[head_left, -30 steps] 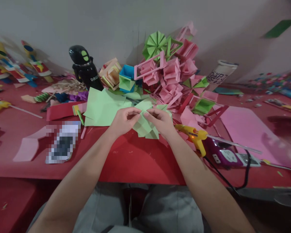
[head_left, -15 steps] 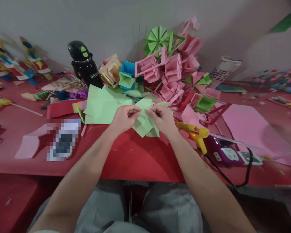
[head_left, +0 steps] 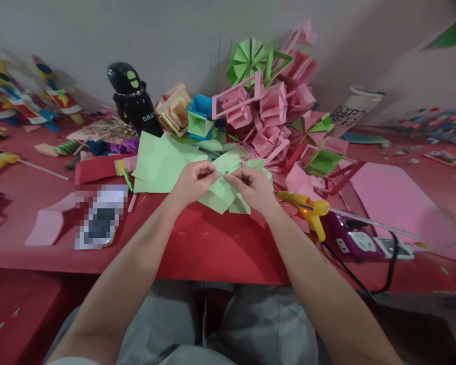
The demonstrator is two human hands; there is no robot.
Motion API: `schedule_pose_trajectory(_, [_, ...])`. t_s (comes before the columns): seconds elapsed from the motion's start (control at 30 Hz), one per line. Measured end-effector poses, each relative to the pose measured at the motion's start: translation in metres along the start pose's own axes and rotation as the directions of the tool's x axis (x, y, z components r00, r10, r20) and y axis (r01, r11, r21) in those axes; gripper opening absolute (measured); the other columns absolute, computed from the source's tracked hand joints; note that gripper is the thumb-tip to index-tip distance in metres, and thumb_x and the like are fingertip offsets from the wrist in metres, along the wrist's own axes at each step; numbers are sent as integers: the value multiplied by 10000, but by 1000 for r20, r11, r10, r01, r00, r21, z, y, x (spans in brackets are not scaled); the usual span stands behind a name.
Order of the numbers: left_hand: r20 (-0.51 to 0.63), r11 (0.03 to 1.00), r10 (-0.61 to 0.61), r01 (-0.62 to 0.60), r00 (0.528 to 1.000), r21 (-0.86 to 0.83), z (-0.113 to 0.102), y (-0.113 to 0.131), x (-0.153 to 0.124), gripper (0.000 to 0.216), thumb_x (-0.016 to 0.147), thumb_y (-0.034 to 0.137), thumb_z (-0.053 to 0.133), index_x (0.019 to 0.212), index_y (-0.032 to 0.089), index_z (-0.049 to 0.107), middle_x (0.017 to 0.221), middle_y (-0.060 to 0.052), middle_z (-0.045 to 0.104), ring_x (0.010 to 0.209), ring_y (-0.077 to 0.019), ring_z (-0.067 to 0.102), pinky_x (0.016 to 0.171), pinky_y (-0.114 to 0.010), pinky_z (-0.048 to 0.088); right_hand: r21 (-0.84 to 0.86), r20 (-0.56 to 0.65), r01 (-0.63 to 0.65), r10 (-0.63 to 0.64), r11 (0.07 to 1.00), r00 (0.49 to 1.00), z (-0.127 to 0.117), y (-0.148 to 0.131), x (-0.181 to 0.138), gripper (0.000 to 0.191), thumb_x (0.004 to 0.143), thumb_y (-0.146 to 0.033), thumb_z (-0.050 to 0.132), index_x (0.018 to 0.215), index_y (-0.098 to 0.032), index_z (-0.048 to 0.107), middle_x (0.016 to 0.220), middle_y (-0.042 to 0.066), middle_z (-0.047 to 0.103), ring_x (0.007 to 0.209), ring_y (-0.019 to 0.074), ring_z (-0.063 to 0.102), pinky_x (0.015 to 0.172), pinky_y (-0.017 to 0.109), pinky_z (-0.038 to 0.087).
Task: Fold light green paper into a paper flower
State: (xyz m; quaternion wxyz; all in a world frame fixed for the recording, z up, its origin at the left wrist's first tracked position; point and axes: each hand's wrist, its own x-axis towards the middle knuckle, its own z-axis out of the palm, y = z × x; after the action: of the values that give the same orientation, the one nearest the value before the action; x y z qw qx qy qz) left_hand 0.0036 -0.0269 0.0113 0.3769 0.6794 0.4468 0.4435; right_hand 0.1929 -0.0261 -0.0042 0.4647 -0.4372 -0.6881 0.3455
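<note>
Light green folded paper (head_left: 221, 195) is between my two hands, its pointed flaps spreading below and beyond the fingers. My left hand (head_left: 195, 180) pinches it from the left with thumb and forefinger. From the right, my right hand (head_left: 253, 187) pinches it too, the thumb tips almost meeting over its middle. The exact fold under the fingertips is hidden. Beyond my left hand lie larger light green paper sheets (head_left: 161, 162). A yellow glue gun (head_left: 307, 208) with a lit orange light rests right of my right hand, a clear glue stick in its back.
Pink and green folded paper pieces (head_left: 271, 104) are heaped at the back, beside a black bottle (head_left: 135, 101). A blurred phone (head_left: 102, 218) lies at left. On the right are a purple power strip (head_left: 353, 238), its black cord and a pink sheet (head_left: 399, 203).
Both hands still pinch the green paper; their fingertips have shifted slightly left. The whole view has shifted a little.
</note>
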Motion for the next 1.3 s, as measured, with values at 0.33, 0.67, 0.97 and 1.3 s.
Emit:
schedule_pose_trajectory(0.33, [-147, 997, 71, -69, 987, 18, -4, -5, 1, 223, 843, 316, 663, 688, 165, 612, 603, 17, 529, 575, -108, 436, 550, -251, 346, 68, 21, -88, 87, 994, 996, 0, 0, 0, 516, 768, -672, 720, 635, -183, 623, 521, -3, 585, 478, 99, 478, 479, 250, 378])
schedule_pose_trajectory(0.67, [-279, 999, -31, 36, 960, 12, -2, -19, 7, 176, 862, 334, 659, 847, 163, 696, 862, -55, 711, 802, -162, 630, 708, -262, 489, -199, 103, 320, -305, 926, 947, 2, 10, -5, 886, 664, -688, 805, 1438, -336, 556, 1557, 108, 453, 1396, 338, 479, 1056, 505, 506])
schedule_pose_trajectory(0.97, [-48, 814, -421, 354, 906, -461, -5, -5, 8, 198, 880, 333, 626, 976, 176, 699, 1057, -88, 686, 788, -170, 658, 672, -303, 570, -257, 197, 403, -360, 879, 912, 2, 15, -3, 571, 887, -347, 673, 1442, -306, 547, 1510, 94, 533, 1395, 286, 510, 1130, 496, 449])
schedule_pose_trajectory(1.3, [214, 967, -184, 217, 959, -138, -12, -11, 2, 360, 759, 502, 801, 830, 164, 697, 824, -47, 712, 768, -190, 661, 664, -275, 503, -18, -160, -33, 29, 999, 987, 1, 13, 3, 348, 857, -487, 678, 708, -174, 651, 635, 2, 594, 573, 123, 504, 544, 280, 395])
